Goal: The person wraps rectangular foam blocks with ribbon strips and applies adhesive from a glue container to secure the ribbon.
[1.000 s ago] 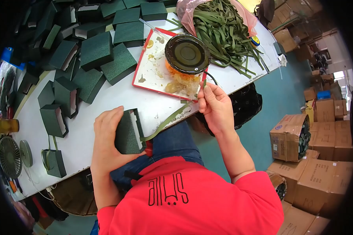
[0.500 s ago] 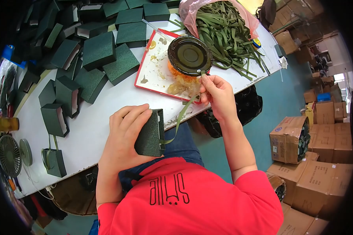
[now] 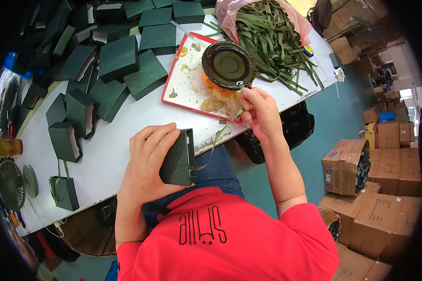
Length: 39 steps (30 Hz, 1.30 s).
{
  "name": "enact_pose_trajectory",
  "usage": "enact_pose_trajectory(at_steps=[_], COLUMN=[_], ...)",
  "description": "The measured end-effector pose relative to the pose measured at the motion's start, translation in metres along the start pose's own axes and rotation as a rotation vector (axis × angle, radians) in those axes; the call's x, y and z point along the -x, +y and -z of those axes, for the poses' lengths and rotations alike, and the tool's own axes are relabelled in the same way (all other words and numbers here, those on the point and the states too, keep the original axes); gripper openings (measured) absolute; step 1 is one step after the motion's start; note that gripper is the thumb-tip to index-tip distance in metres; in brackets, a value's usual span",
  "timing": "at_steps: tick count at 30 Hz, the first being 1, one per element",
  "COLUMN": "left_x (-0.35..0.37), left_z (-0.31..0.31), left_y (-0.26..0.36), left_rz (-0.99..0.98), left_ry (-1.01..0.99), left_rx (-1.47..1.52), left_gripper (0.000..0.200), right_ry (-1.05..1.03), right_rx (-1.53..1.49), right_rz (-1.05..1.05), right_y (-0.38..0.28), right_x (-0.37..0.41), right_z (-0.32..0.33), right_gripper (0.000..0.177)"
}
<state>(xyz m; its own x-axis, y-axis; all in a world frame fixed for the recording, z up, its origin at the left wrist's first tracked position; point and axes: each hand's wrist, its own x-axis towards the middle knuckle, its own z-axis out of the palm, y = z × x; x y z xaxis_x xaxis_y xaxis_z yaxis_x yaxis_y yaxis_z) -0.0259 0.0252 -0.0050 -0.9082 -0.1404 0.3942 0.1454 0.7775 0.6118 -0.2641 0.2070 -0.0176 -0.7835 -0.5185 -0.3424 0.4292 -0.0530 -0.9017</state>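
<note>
My left hand point(image 3: 150, 157) clamps the green box point(image 3: 178, 159); my right hand's point(image 3: 260, 112) grip pinches its ribbon point(image 3: 218, 136) at the glue pot point(image 3: 228, 64).

A long white worktable point(image 3: 126, 126) stands on a teal floor point(image 3: 333, 126), with stacked cardboard boxes point(image 3: 347, 166) along the right.

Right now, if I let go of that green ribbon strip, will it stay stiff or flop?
Probably floppy: the ribbon strip sags in a curve between the green box and the right hand. Likely very light: a fingertip pinch holds it. The piled ribbon strips lie tangled, so it may snag.
</note>
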Motion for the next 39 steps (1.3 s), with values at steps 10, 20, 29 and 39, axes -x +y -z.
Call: enact_pose_trajectory(at_steps=[10,20,29,39], left_x=[0.002,0.003,0.003,0.001], left_z=[0.008,0.008,0.012,0.011], left_y=[-0.006,-0.005,-0.004,0.000], left_rz=[0.040,-0.011,-0.009,-0.036], left_ry=[-0.008,-0.023,-0.046,-0.159], left_rx=[0.178,0.229,0.210,0.052], left_gripper=[0.104,0.106,0.104,0.094], right_ry=[-0.382,-0.637,-0.618,-0.700], right_rx=[0.277,0.359,0.508,0.511], right_rz=[-0.039,-0.205,-0.174,-0.188], right_y=[0.001,0.005,0.008,0.033], right_x=[0.063,0.062,0.058,0.043], right_z=[-0.030,-0.053,-0.056,-0.044], right_gripper=[0.015,0.018,0.021,0.022])
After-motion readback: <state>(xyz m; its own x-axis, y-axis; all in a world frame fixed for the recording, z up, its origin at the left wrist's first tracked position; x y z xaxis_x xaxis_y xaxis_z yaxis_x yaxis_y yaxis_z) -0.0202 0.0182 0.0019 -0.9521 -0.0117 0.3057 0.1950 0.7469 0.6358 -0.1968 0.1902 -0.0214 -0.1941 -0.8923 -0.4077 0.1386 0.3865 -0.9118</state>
